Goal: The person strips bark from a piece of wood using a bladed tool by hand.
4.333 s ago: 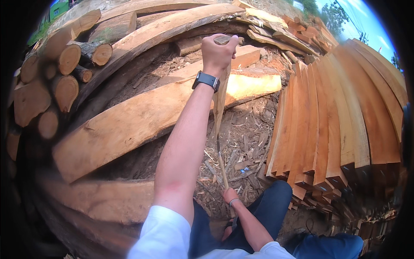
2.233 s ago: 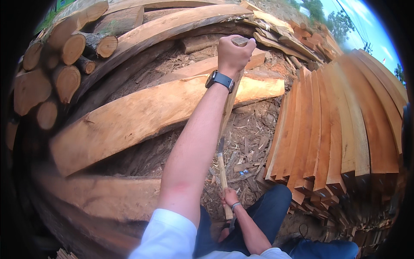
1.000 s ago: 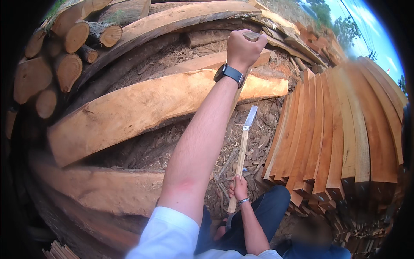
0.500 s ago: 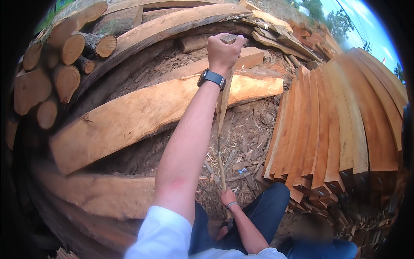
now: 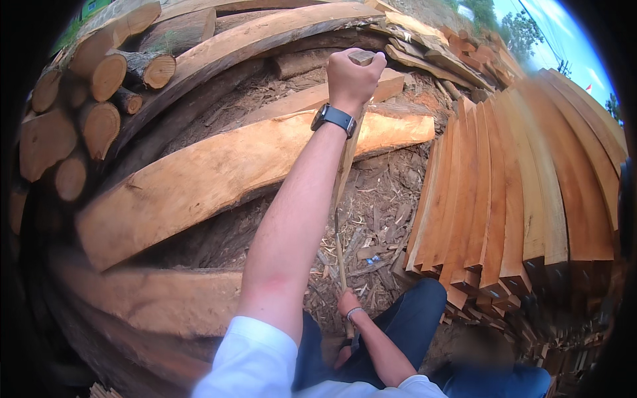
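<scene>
Wood piece (image 5: 346,164), judged stiff and light.
My left hand (image 5: 355,78) clasps its upper end (image 5: 361,58), the sensible hold; my right hand (image 5: 348,303) is closed around the tool's handle (image 5: 341,260).

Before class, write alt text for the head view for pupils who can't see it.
A person's left hand grips a wooden piece; the right hand holds a long-handled blade near the wood's lower end. Stacked beams lie right, cut logs upper left.
</scene>
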`<state>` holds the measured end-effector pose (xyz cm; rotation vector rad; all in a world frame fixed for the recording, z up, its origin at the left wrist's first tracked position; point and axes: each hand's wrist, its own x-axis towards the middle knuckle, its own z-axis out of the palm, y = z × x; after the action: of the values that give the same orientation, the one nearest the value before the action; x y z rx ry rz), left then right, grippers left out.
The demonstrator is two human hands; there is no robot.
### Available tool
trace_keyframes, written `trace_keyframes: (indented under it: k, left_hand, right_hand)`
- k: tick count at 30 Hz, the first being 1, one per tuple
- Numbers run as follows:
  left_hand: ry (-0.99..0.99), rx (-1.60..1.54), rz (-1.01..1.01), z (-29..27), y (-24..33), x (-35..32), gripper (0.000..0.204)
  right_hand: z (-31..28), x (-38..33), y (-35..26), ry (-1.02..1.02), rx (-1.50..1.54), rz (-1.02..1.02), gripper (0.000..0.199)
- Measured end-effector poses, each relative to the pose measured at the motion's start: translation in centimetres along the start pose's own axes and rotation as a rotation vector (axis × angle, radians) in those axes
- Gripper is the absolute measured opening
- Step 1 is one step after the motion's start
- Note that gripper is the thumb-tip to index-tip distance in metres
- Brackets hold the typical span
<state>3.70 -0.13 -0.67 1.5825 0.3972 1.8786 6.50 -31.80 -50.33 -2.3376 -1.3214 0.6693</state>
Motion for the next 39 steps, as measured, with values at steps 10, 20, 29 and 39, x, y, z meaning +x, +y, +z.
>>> trace_keyframes:
  k: [10, 20, 29, 39]
  left_hand:
    - [-0.015, 0.018, -0.061, -1.3, 0.3, -0.4, 0.025]
    - [0.032, 0.07, -0.056, -2.9, -0.2, -0.1, 0.025]
    - [0.032, 0.102, -0.004, -3.5, -0.4, 0.1, 0.027]
    - [0.013, 0.029, -0.064, -2.6, 0.5, -0.1, 0.027]
  right_hand:
    - [-1.7, -0.8, -2.7, -0.063, 0.053, 0.022, 0.038]
    - [-3.6, -0.3, -6.0, 0.005, 0.072, 0.062, 0.027]
    - [-6.7, -1.1, -8.8, 0.074, 0.135, 0.039, 0.031]
    - [-1.3, -0.2, -3.4, -0.111, 0.052, 0.03, 0.033]
